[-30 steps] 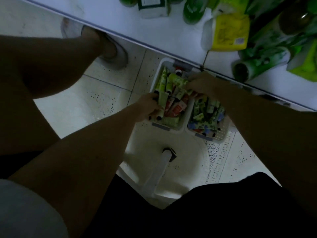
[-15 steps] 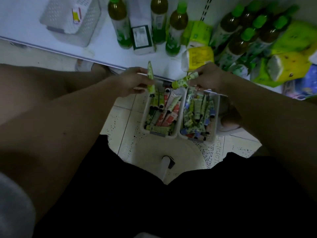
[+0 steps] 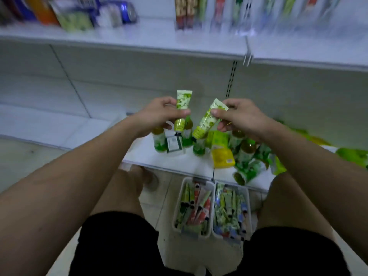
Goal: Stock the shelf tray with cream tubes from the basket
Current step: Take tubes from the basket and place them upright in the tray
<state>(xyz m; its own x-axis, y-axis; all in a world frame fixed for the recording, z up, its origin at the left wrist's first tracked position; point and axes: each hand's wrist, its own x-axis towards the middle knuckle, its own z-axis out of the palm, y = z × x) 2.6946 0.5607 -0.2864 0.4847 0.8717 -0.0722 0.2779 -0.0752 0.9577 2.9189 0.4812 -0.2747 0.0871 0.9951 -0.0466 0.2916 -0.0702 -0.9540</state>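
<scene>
My left hand grips a green-and-white cream tube held upright, cap down. My right hand pinches a second green cream tube by its flat end, tilted with the cap pointing down-left. Both tubes are raised in front of the white shelving, well above the floor. Two white baskets stand side by side on the floor between my knees: the left basket and the right basket, each holding several tubes. No shelf tray shows clearly.
The bottom shelf carries green bottles, a small boxed item and yellow packs. An upper shelf holds blurred cans and hanging tubes. My bare knees flank the baskets on the tiled floor.
Both hands lifted out of the baskets, each with a green tube, and rose toward the shelves. The view tilted up from the floor to the shelving.
</scene>
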